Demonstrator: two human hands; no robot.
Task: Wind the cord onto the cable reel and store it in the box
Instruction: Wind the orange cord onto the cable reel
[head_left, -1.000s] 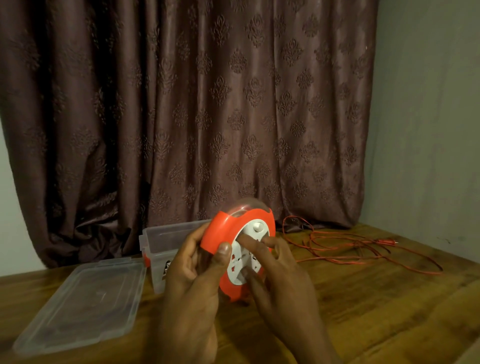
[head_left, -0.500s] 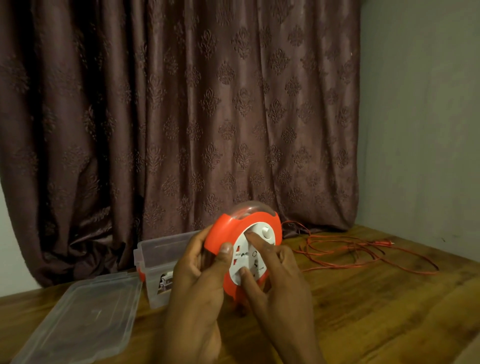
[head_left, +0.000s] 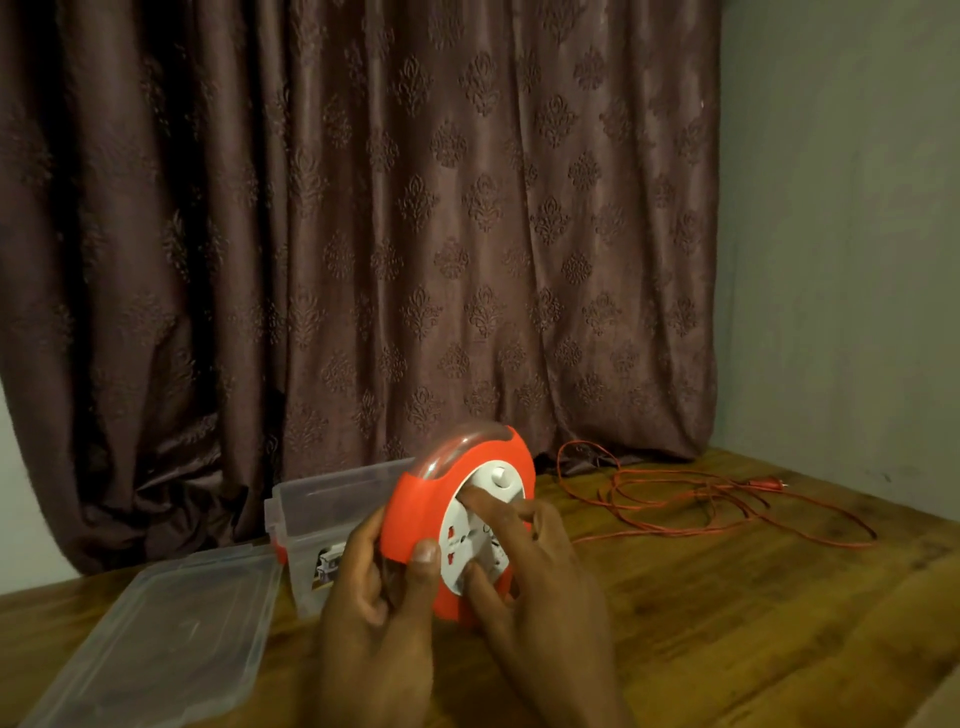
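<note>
Above the wooden tabletop (head_left: 727, 623) the round orange plastic cable reel (head_left: 457, 514) is gripped by the left hand (head_left: 379, 618); its white face is pressed by the right hand's (head_left: 540, 587) fingers (head_left: 480, 501); winding is in hand; the loose orange cord (head_left: 701, 499) awaits turning in.

Reel (head_left: 415, 512) orange, face white. Cord (head_left: 675, 525) orange-red. Box (head_left: 311, 504), lid (head_left: 156, 634) clear. Curtain (head_left: 363, 234) brown, damask motifs. Table (head_left: 727, 623) brown wood grain. Wall (head_left: 841, 234) grey-green.

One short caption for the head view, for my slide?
Both hands turn the reel; orange cord lies loose.
</note>
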